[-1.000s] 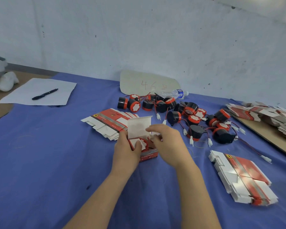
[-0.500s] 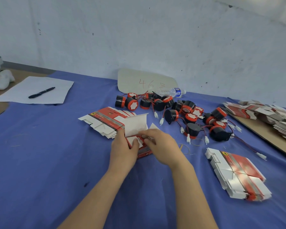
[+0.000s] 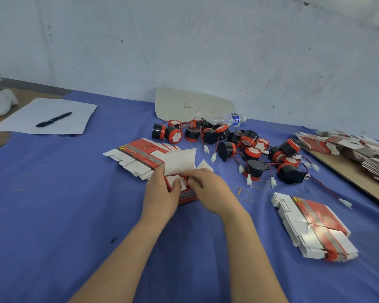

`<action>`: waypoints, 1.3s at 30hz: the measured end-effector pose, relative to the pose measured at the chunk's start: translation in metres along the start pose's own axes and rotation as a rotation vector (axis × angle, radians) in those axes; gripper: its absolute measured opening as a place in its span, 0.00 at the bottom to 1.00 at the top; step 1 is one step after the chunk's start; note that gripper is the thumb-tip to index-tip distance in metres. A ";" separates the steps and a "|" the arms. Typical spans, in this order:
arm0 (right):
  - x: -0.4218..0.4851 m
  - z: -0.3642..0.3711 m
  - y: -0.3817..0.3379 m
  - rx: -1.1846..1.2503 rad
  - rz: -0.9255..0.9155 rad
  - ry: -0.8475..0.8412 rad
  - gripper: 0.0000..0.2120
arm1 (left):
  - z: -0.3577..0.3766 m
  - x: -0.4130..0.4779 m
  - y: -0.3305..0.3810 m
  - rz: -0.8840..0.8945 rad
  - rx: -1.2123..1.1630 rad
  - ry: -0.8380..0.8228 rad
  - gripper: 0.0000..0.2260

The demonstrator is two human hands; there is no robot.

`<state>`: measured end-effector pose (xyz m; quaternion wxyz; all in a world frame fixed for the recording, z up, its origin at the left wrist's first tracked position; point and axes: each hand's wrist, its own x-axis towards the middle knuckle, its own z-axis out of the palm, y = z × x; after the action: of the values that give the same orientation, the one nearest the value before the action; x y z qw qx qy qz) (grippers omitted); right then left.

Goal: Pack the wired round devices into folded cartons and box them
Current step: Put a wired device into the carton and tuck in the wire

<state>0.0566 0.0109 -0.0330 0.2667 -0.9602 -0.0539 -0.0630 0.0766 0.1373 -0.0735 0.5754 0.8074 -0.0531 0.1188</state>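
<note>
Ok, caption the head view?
Left hand and right hand hold an open carton, flat cartons and loose wired devices nearby.

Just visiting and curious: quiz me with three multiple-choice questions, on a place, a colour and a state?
1. Where is the pen? A on the white paper; B on the floor; C on the bottle.
2. What colour is the tablecloth? A green; B blue; C yellow.
3. The lid flap of the carton being held is: A taped down; B standing open; C torn off.
Answers: 1 A, it lies on the sheet. 2 B, plainly blue. 3 B, it stands upright.
</note>
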 end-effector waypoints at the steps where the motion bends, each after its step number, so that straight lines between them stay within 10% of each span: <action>1: 0.000 0.001 -0.001 0.003 0.007 0.029 0.16 | 0.000 0.000 0.000 0.002 0.005 0.001 0.20; 14: 0.004 0.019 -0.017 -0.210 0.284 0.442 0.04 | 0.004 -0.002 0.000 0.008 0.007 0.000 0.18; 25: -0.012 -0.011 -0.009 -0.108 0.117 0.052 0.11 | 0.001 -0.005 0.003 -0.001 -0.006 0.000 0.18; 39: -0.005 0.019 -0.018 -0.308 0.267 0.382 0.12 | 0.003 -0.004 0.003 0.002 0.019 -0.009 0.18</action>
<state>0.0515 0.0356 -0.0409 0.1287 -0.9588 0.1344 -0.2148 0.0721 0.1338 -0.0727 0.5673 0.8134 -0.0550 0.1162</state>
